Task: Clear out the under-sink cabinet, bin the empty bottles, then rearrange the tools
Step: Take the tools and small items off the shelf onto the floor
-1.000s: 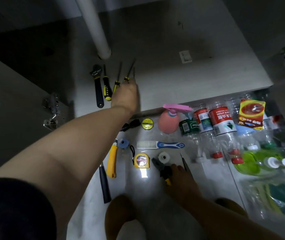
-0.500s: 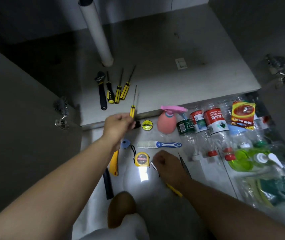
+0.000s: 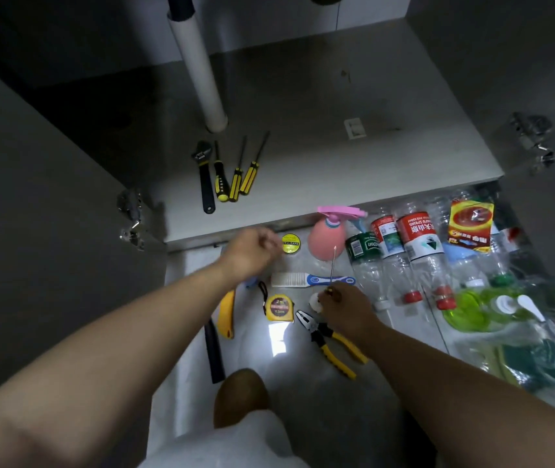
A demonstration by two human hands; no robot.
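Right now the right hand (image 3: 340, 304) pinches a thin screwdriver (image 3: 333, 265) upright — left hand (image 3: 252, 248) curled, blurred; can't tell if it holds anything.

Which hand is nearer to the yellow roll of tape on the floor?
Left. The left hand is just left of the yellow tape roll, nearly touching it. The right hand is lower and to the right, past the comb, pinching a thin-shafted tool.

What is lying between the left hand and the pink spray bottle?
A small yellow roll of tape lies between the left hand and the spray bottle, in the head view.
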